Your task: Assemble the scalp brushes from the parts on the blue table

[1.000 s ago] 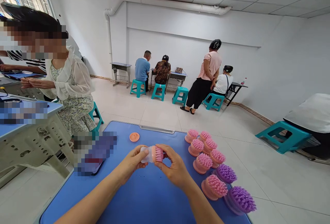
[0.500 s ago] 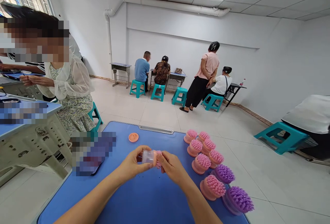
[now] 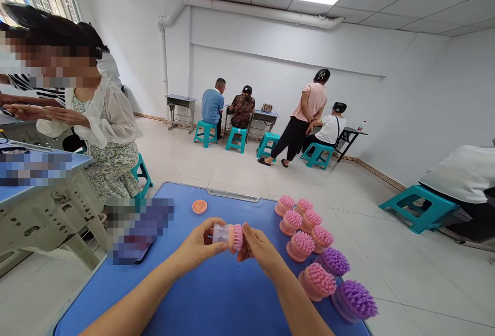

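My left hand (image 3: 204,243) is closed around the clear cup of a small scrub brush (image 3: 221,235), which lies sideways above the blue table. The brush has a peach collar and pink bristles (image 3: 237,237) pointing right. Beside the bristle tips is my right hand (image 3: 257,248), its thumb and fingers apart and curved about that end; whether they still touch it is hard to see. A round peach cap (image 3: 199,206) with a small knob lies on the table beyond my left hand.
Several pink brushes (image 3: 300,246) stand bristles up along the table's right side, with two purple ones (image 3: 355,301) near the edge. A blurred dark flat object (image 3: 143,233) lies at the left. People sit at other desks, and one person (image 3: 311,104) stands by the far wall.
My right hand has loosened from the bristles and drawn slightly right, so more of them shows. My left hand keeps its hold on the cup.
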The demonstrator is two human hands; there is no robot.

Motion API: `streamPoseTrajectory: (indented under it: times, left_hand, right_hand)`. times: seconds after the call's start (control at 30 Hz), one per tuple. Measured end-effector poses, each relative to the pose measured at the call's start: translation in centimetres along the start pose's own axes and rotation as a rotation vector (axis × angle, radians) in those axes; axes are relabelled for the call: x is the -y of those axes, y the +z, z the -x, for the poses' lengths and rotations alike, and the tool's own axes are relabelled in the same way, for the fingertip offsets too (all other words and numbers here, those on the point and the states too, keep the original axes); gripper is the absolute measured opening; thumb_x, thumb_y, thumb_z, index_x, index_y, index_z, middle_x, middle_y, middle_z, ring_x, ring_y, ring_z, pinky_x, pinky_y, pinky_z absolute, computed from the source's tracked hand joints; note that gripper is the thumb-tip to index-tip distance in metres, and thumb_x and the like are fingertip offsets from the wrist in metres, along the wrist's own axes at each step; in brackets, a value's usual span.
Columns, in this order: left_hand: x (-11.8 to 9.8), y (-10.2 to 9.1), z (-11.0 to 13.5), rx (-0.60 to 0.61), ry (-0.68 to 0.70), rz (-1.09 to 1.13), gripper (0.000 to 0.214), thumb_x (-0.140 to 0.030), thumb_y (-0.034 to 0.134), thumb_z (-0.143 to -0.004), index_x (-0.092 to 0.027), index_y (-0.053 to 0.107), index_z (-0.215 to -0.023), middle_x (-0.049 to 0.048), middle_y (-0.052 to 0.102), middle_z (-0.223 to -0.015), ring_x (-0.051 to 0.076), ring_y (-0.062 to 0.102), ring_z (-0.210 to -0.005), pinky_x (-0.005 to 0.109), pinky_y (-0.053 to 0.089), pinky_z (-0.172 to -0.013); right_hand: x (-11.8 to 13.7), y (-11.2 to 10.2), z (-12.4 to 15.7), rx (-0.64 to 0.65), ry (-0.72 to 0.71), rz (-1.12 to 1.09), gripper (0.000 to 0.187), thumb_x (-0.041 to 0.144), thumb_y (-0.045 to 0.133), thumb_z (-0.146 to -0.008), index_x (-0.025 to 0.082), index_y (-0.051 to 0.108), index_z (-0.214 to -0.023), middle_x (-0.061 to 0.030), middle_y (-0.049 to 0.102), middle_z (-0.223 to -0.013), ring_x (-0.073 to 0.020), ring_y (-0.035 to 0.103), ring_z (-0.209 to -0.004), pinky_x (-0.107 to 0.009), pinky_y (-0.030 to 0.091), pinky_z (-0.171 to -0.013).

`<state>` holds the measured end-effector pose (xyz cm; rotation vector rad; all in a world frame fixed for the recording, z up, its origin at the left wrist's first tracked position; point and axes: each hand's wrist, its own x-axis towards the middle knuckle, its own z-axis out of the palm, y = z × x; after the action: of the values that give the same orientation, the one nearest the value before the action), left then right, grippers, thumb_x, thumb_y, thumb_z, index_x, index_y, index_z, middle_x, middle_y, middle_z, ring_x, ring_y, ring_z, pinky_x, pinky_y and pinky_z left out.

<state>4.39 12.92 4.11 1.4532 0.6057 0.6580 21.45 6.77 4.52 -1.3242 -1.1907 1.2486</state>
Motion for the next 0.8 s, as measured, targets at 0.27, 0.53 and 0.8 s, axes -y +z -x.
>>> streamPoseTrajectory:
  times: [0.27, 0.53, 0.8]
  left_hand:
    - [-0.28, 0.07, 0.06, -0.042, -0.013, -0.023, 0.041, -0.034, 0.071, -0.064, -0.021, 0.052, -0.097, 0.0001, 0.058, -0.081, 0.016, 0.055, -0.074, 0.027, 0.042, -0.065]
    - [-0.61, -0.01, -0.08, -0.075, -0.017, -0.004, 0.039, -0.032, 0.071, -0.064, -0.020, 0.051, -0.095, -0.0007, 0.057, -0.079, 0.016, 0.054, -0.073, 0.027, 0.042, -0.066]
    - [-0.14, -0.17, -0.04, -0.054, -0.017, -0.014, 0.041, -0.033, 0.071, -0.063, -0.021, 0.051, -0.097, -0.0011, 0.056, -0.078, 0.015, 0.053, -0.070, 0.025, 0.042, -0.063]
  right_hand:
    - [0.07, 0.11, 0.04, -0.012, -0.143, -0.041, 0.054, 0.046, 0.074, -0.057, 0.020, 0.056, -0.102, -0.0048, 0.063, -0.093, -0.0166, 0.061, -0.077, -0.032, 0.049, -0.071]
    - [-0.17, -0.08, 0.11, -0.049, -0.091, -0.098, 0.060, 0.053, 0.066, -0.064, 0.020, 0.052, -0.112, -0.0092, 0.060, -0.106, -0.0170, 0.062, -0.080, -0.033, 0.049, -0.071]
    - [-0.47, -0.12, -0.24, -0.018, -0.016, -0.054, 0.055, 0.063, 0.045, -0.074, 0.012, 0.063, -0.088, -0.0048, 0.064, -0.068, -0.0135, 0.059, -0.053, -0.034, 0.049, -0.062]
